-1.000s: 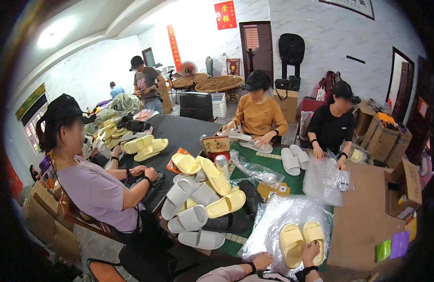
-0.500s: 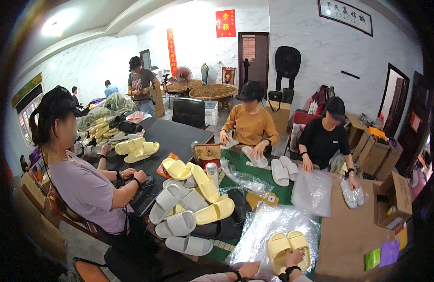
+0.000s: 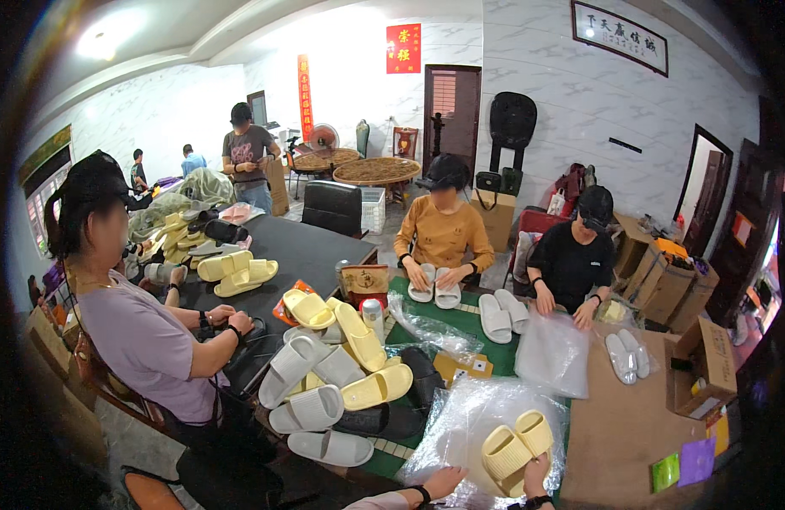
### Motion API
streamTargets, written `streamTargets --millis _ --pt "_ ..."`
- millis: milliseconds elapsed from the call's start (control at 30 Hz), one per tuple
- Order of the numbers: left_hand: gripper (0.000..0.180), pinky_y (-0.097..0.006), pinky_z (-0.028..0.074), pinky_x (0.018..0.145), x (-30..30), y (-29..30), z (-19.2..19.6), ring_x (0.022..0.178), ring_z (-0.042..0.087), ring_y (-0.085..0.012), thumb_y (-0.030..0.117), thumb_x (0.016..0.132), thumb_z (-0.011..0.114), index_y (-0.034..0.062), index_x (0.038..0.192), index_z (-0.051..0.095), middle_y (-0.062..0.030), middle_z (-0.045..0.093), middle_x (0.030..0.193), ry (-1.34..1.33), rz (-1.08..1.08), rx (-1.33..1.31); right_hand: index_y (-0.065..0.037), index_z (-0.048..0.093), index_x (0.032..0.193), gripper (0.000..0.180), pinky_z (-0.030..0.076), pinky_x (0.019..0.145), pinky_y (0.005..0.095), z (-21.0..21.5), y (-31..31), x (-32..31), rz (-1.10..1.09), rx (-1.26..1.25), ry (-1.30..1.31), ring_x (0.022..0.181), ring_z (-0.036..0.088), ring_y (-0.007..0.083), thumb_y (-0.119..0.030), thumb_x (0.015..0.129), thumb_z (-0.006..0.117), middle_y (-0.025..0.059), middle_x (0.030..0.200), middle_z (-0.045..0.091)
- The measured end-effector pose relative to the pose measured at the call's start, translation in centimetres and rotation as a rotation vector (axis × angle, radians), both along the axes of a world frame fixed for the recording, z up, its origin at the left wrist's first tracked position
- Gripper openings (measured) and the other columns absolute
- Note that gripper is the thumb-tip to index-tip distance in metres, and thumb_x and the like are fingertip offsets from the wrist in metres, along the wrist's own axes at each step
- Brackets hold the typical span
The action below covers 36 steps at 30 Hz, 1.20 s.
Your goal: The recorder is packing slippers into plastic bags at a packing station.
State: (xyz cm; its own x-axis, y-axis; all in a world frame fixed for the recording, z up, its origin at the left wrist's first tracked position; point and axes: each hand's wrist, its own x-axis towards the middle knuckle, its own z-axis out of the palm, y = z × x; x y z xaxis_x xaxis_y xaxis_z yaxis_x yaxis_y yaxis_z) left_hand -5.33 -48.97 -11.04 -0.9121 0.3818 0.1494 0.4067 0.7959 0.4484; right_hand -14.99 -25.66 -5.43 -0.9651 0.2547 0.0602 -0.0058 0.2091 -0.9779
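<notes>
A pair of yellow slide sandals (image 3: 517,446) is gripped at the heel end by my right hand (image 3: 537,473), tilted over a stack of clear plastic bags (image 3: 469,425). My left hand (image 3: 444,482) lies on the near part of the bags, its fingers closed together on the plastic bag film; the exact pinch is hard to make out. To the left is a heap of loose slides, with grey slides (image 3: 307,410) and yellow slides (image 3: 376,388) among them.
A person in lilac (image 3: 146,340) sits at the left. Across the table, one in orange (image 3: 444,229) handles white slides (image 3: 434,286); another in black (image 3: 571,259) touches clear bags (image 3: 552,353). An open cardboard box (image 3: 705,365) and bagged slides (image 3: 627,355) are at right.
My right hand has turned the yellow slides, toes now leaning right. My left hand has shifted slightly. The person in black has let go of the bagged slides and touches the plastic bags.
</notes>
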Motion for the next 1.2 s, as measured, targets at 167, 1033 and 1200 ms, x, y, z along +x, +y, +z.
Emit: streamTargets --millis 167,1033,1200 --pt "0.025 -0.041 0.049 0.077 -0.8 0.2 -0.3 0.088 0.058 -0.0325 0.007 0.082 0.048 0.0021 0.106 0.051 -0.0145 0.057 0.095 -0.005 0.031 0.027 0.002 0.064 0.108 0.026 0.048 0.078 0.0269 0.6 4.9 2.0 0.279 -0.170 -0.198 0.088 0.061 0.0140 0.003 0.083 0.058 0.0063 0.101 0.066" --pt "0.045 -0.044 0.046 0.078 -1.3 -0.1 5.8 0.090 0.055 -0.0372 0.011 0.089 0.048 0.0092 0.134 0.040 -0.0187 0.054 0.102 -0.294 0.048 0.111 0.002 0.063 0.112 0.025 0.051 0.080 0.0285 7.6 6.3 9.6 0.712 -0.093 -0.620 0.088 0.062 0.0133 -0.008 0.089 0.058 0.0048 0.102 0.065" --pt "0.041 -0.043 0.043 0.084 -1.5 -0.2 6.7 0.105 0.050 -0.0345 0.019 0.093 0.045 0.0157 0.133 0.047 -0.0186 0.052 0.115 -0.183 0.059 -0.026 0.001 0.063 0.113 0.026 0.048 0.082 0.0267 7.6 5.9 9.9 0.730 -0.127 -0.682 0.089 0.060 0.0109 -0.008 0.089 0.059 0.0021 0.104 0.065"
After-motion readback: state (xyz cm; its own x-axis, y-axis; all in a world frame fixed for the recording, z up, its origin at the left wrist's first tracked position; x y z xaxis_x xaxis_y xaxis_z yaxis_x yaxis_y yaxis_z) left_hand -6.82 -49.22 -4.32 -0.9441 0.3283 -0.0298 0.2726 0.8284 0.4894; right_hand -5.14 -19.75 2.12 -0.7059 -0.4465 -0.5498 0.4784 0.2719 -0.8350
